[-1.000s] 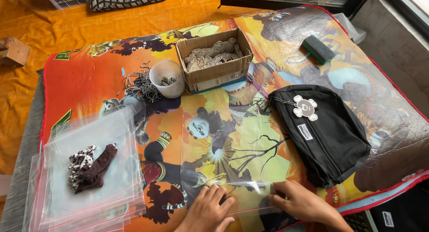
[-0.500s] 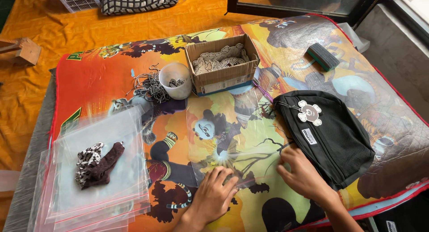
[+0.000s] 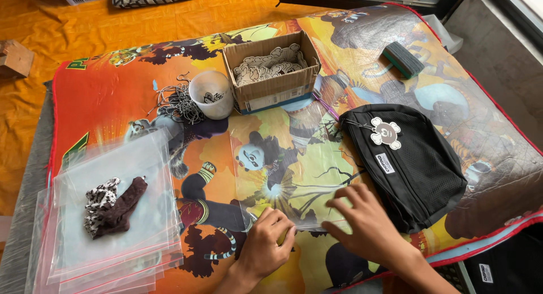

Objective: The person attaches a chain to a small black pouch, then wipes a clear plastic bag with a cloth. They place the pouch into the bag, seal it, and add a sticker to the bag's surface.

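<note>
While flat, clear bag [image 3: 294, 158] runs near-to-far | both hands [image 3: 362, 226] press its near edge

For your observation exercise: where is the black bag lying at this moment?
In the head view, the black bag lies on the right side of the colourful printed mat, below the cardboard box, just above the right hand.

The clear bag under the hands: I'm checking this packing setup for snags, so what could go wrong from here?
1. The clear bag lies flat and see-through on the busy printed mat; its edges are hard to see, so the left hand and right hand could fumble its opening.
2. The black pouch touches the bag's right edge; its tag might snag.
3. The white cup beside the loose cords could tip.
</note>
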